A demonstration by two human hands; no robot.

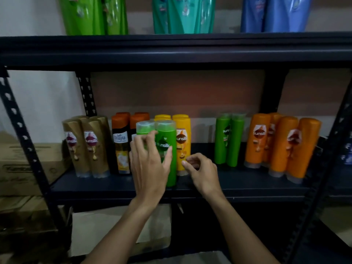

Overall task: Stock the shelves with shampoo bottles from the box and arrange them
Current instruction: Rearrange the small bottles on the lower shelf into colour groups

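Two green bottles point(166, 137) up front, left hand point(149, 168) spread over them. Right hand point(202, 173) loosely curled, empty, yellow bottles point(183, 128) behind.

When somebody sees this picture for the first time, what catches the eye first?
Two green bottles stand at the front of the middle shelf, and the left hand touches them. The right hand hovers beside them, loosely curled and empty. To the left stand gold bottles, to the right orange bottles.
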